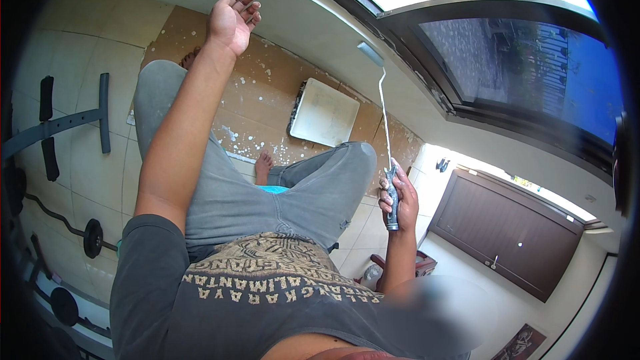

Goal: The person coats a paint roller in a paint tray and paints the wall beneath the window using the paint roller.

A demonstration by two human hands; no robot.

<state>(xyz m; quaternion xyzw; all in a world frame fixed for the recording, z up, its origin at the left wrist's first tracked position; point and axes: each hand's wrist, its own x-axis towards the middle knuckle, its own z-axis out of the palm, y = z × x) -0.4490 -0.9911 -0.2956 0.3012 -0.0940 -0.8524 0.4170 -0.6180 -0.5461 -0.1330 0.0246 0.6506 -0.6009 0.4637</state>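
My right hand [405, 195] is closed round the dark, paint-smeared handle of a paint roller [385, 103]. Its thin, white-coated rod runs up to a small pale roller head, which is at the light wall [320, 33] below the window frame; whether it touches cannot be made out. My left hand [233, 21] is raised near the same wall, empty, palm turned up, with fingers apart and loosely bent. White paint marks its fingertips. Between my knees and the wall lies a white paint tray [325, 113] with a dark-smeared side.
Paint-spattered brown cardboard [257, 97] covers the floor along the wall. An opened dark-framed window [507, 60] juts in at the upper right. A brown door [507, 230] is at the right. Barbells [93, 237] and padded gym equipment [57, 130] occupy the tiled floor at the left.
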